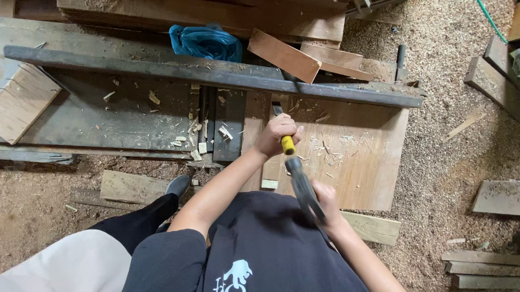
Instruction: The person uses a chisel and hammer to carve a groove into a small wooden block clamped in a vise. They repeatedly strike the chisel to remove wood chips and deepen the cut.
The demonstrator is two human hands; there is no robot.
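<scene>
A person looks down at their own two hands working over a low wooden bench. The left hand (276, 133) is closed around a chisel (285, 138) with a yellow handle, its metal blade pointing away onto a narrow reddish board (253, 126). The right hand (328, 202) grips the handle of a hammer (301, 182), whose dark head sits just at the top of the chisel handle. A long dark beam (210, 75) crosses the bench beyond the hands. Wood chips (196, 137) lie scattered to the left, on a dark panel (95, 121). A blue cloth (206, 42) rests behind the beam. Sawdust (445, 97) covers the ground to the right.
</scene>
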